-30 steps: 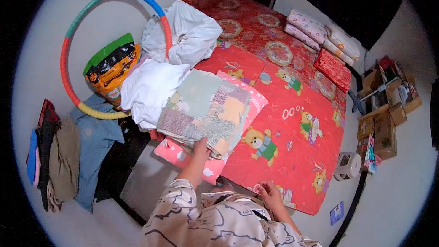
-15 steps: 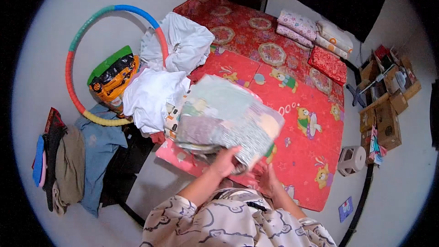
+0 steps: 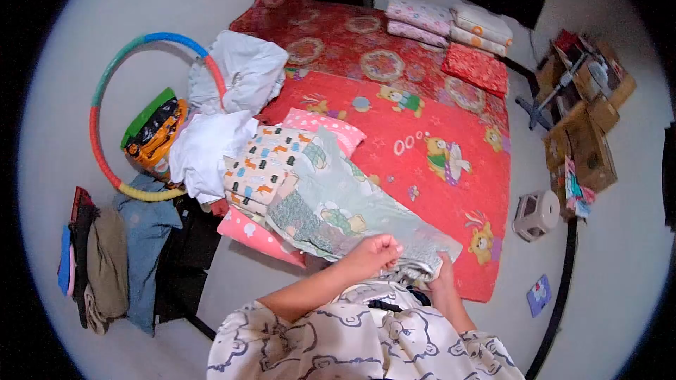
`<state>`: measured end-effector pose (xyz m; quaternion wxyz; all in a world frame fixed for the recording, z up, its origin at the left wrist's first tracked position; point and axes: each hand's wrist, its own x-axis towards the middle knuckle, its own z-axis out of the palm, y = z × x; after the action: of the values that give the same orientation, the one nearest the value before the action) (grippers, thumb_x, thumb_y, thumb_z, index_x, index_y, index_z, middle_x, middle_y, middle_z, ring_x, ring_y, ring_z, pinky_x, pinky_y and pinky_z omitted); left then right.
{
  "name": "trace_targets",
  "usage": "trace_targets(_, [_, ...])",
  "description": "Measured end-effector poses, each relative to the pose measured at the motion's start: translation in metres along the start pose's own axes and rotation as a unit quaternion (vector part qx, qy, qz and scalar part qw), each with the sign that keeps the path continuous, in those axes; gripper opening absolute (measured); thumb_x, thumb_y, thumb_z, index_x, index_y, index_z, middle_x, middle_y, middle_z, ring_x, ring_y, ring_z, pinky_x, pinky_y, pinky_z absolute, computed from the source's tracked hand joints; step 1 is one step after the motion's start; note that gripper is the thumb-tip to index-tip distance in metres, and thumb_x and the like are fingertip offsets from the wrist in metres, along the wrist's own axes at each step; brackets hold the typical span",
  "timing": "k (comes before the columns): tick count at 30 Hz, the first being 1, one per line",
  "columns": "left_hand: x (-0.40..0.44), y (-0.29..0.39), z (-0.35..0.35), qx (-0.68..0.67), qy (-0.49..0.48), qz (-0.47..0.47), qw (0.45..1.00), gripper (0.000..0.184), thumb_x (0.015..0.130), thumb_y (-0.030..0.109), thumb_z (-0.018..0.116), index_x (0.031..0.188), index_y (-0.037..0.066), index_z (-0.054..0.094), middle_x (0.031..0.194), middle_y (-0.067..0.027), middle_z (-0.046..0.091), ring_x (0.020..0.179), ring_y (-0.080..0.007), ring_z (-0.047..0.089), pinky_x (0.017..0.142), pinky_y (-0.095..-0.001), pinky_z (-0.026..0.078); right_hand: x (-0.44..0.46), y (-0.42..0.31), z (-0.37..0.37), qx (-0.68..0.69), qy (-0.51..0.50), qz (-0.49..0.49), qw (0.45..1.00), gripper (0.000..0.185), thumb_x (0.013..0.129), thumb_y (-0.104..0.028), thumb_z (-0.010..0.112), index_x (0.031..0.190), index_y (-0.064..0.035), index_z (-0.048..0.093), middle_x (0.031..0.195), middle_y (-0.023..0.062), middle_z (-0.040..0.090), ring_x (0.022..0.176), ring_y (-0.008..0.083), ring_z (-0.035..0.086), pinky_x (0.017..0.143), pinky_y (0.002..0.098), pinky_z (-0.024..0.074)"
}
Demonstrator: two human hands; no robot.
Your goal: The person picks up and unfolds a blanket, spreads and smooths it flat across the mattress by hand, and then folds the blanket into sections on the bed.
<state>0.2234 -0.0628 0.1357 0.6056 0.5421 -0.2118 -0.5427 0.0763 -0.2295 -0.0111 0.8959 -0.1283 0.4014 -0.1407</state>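
Note:
A pale green patterned cloth (image 3: 352, 204) stretches from a folded pile toward my body, over the near edge of the bed. My right hand (image 3: 443, 273) grips its near right end, where the cloth is bunched. Above the cloth's near edge is my left hand (image 3: 372, 256), its fingers curled together; whether they pinch anything is too small to tell. Under the cloth's left part lies a folded cream cloth with an animal print (image 3: 260, 162). Pink dotted pillows (image 3: 257, 238) show beneath the pile.
A red bear-print mat (image 3: 415, 141) covers the near part of the bed. White clothes (image 3: 208, 148), a colourful hoop (image 3: 94, 127) and a bag (image 3: 158, 134) are at left. Folded quilts (image 3: 419, 17) lie at the back; a stool (image 3: 536, 215) and cardboard boxes (image 3: 588, 144) stand at right.
The green cloth has been drawn off the pile and opened toward the right, uncovering the animal-print cloth. My right hand has taken hold of its end. My left hand has moved right and up.

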Motion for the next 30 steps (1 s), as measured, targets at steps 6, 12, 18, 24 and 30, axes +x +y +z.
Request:
trace_targets(6, [-0.042, 0.136, 0.096, 0.018, -0.199, 0.257, 0.946, 0.013, 0.081, 0.011, 0.043, 0.072, 0.003, 0.048, 0.071, -0.0078, 0.050, 0.066, -0.0154, 0.049, 0.062, -0.0251, 0.038, -0.023, -0.101, 0.023, -0.023, -0.071, -0.144, 0.987, 0.045, 0.067, -0.016, 0.046, 0.106, 0.0037, 0.038, 0.099, 0.0189, 0.049, 0.090, 0.0326, 0.051, 0.080, 0.0429, 0.0421])
trace_targets(12, [-0.049, 0.139, 0.190, -0.188, -0.272, 0.300, 0.895, 0.019, 0.079, 0.019, 0.048, 0.069, 0.003, 0.047, 0.059, -0.0036, 0.049, 0.048, -0.0105, 0.044, 0.047, -0.0271, 0.038, -0.049, -0.171, 0.045, -0.291, -0.099, -0.266, 0.914, 0.042, 0.063, -0.007, 0.051, 0.103, 0.0011, 0.041, 0.089, 0.0107, 0.052, 0.084, 0.0230, 0.052, 0.074, 0.0341, 0.0427])
trace_targets(18, [-0.017, 0.129, 0.234, -0.164, -0.303, 0.256, 0.903, 0.023, 0.082, 0.017, 0.042, 0.065, 0.002, 0.043, 0.052, -0.0017, 0.044, 0.048, -0.0039, 0.041, 0.047, -0.0250, 0.037, 0.022, -0.138, -0.003, -0.666, -0.020, -0.280, 0.691, 0.051, 0.060, -0.015, 0.057, 0.105, 0.0014, 0.040, 0.093, 0.0172, 0.053, 0.088, 0.0261, 0.051, 0.076, 0.0319, 0.0396])
trace_targets(24, [-0.003, 0.146, 0.232, -0.096, -0.372, 0.126, 0.915, 0.020, 0.082, 0.022, 0.041, 0.072, 0.005, 0.043, 0.060, -0.0033, 0.046, 0.052, -0.0062, 0.042, 0.058, -0.0268, 0.037, 0.049, -0.081, -0.078, -0.791, 0.094, -0.144, 0.587, 0.050, 0.060, -0.021, 0.062, 0.103, -0.0074, 0.039, 0.087, 0.0184, 0.055, 0.083, 0.0322, 0.053, 0.071, 0.0359, 0.0409])
trace_targets(30, [-0.003, 0.148, 0.214, -0.055, -0.345, 0.219, 0.911, 0.018, 0.082, 0.028, 0.040, 0.084, 0.010, 0.042, 0.068, -0.0048, 0.047, 0.059, -0.0082, 0.044, 0.064, -0.0276, 0.037, 0.049, -0.041, -0.100, -0.819, 0.044, -0.063, 0.569, 0.038, 0.064, -0.020, 0.058, 0.096, -0.0093, 0.040, 0.085, 0.0150, 0.056, 0.081, 0.0302, 0.054, 0.068, 0.0375, 0.0412])
